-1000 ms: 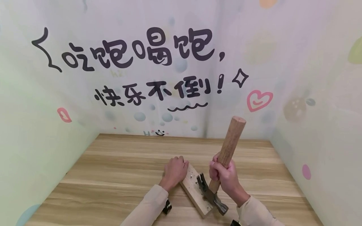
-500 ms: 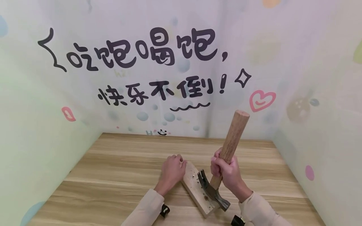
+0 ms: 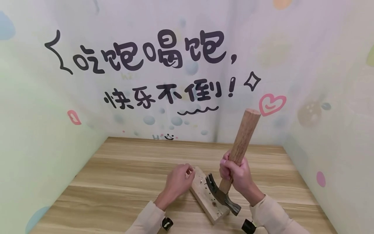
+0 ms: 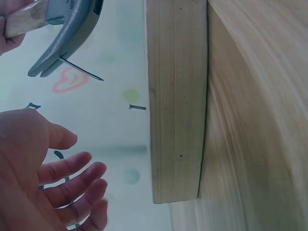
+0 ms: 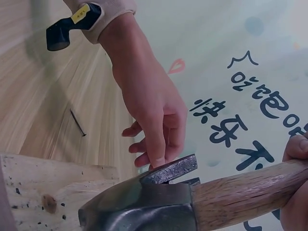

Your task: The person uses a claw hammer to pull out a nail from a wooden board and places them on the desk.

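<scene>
My right hand (image 3: 238, 174) grips the wooden handle of a claw hammer (image 3: 245, 136), head down and handle end up. In the left wrist view, a nail (image 4: 81, 69) sticks out from the hammer's claw. Below the head lies a thick wooden board (image 3: 201, 195), pitted with small dark holes and a knot. Another nail (image 4: 137, 107) stands partly sunk in the board's top face. My left hand (image 3: 176, 183) hovers beside the board's far end, fingers loosely bent and holding nothing; the left wrist view shows a gap between its fingertips and the wood.
A loose nail (image 5: 78, 123) lies on the wood-grain table (image 3: 122, 182) on the board's left side. Pale printed curtains (image 3: 140, 19) with black lettering enclose the table at the back and both sides. Black cameras are strapped to both wrists.
My left hand has come off the board's far end and drawn back slightly toward me. The hammer has risen a little with my right hand still gripping its handle.
</scene>
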Demonstrator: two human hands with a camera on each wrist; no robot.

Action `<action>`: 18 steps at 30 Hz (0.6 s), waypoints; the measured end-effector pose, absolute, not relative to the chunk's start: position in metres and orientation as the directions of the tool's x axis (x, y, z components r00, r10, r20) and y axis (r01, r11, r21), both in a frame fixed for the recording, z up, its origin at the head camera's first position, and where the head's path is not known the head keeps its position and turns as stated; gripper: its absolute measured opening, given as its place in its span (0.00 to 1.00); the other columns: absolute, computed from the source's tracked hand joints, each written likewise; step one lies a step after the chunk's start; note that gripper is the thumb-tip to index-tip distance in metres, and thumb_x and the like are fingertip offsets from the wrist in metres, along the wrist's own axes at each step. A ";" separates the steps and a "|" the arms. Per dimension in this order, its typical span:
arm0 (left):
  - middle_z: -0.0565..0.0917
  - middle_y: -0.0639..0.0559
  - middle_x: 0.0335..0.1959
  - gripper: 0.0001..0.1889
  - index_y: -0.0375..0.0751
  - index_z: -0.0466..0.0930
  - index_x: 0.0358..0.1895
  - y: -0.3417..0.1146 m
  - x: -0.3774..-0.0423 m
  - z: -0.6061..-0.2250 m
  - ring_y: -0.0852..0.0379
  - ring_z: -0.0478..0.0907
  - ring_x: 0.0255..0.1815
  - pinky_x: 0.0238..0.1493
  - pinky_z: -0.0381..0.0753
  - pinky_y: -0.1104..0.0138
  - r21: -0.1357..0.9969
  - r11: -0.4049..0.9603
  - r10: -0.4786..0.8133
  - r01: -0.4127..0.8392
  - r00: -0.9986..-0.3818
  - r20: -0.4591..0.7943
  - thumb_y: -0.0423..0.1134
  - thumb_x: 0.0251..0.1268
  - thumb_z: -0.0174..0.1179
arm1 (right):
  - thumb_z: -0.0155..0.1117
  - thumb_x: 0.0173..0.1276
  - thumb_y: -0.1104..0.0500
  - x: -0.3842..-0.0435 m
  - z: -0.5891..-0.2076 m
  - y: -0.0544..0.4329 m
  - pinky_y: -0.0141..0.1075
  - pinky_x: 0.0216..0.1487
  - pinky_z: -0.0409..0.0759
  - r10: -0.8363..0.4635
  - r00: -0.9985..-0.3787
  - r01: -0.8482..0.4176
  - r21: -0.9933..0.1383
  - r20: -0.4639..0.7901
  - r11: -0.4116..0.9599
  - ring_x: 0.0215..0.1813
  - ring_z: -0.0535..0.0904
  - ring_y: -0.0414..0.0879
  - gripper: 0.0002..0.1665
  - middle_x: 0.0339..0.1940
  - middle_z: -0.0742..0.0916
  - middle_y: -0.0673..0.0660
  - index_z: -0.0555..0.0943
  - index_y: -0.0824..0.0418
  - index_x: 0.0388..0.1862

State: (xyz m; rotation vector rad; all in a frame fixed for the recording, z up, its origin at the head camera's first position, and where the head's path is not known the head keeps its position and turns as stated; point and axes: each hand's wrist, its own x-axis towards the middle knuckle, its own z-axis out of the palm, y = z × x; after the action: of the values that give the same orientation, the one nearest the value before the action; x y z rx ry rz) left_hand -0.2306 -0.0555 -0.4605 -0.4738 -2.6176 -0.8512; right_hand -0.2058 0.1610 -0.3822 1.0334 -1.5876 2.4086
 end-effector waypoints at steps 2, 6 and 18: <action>0.84 0.56 0.31 0.04 0.46 0.84 0.37 -0.056 -0.227 -0.458 0.62 0.78 0.29 0.30 0.75 0.70 0.515 0.741 0.229 0.431 -0.883 0.410 0.41 0.67 0.61 | 0.41 0.65 0.79 -0.206 -0.380 0.161 0.41 0.11 0.52 -0.294 -0.763 -0.418 -0.786 0.576 -0.455 0.12 0.53 0.51 0.17 0.12 0.62 0.58 0.66 0.58 0.30; 0.86 0.54 0.35 0.07 0.44 0.84 0.42 -0.056 -0.220 -0.454 0.58 0.82 0.36 0.37 0.79 0.68 0.560 0.697 0.271 0.448 -0.888 0.372 0.41 0.69 0.59 | 0.41 0.65 0.78 -0.206 -0.377 0.162 0.41 0.11 0.53 -0.302 -0.760 -0.421 -0.790 0.575 -0.445 0.12 0.53 0.52 0.15 0.13 0.62 0.58 0.65 0.59 0.29; 0.87 0.53 0.42 0.10 0.42 0.84 0.49 -0.053 -0.208 -0.449 0.55 0.82 0.44 0.47 0.81 0.61 0.623 0.602 0.379 0.500 -0.865 0.328 0.40 0.71 0.58 | 0.41 0.65 0.77 -0.206 -0.371 0.162 0.41 0.11 0.54 -0.304 -0.763 -0.409 -0.790 0.570 -0.456 0.12 0.54 0.50 0.15 0.13 0.62 0.58 0.66 0.58 0.30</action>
State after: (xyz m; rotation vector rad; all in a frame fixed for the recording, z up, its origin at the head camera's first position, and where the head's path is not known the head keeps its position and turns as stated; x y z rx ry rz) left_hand -0.2080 -0.0530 -0.4493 -0.7374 -2.6641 -1.1120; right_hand -0.2060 0.1617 -0.3710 1.0538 -1.6007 2.4039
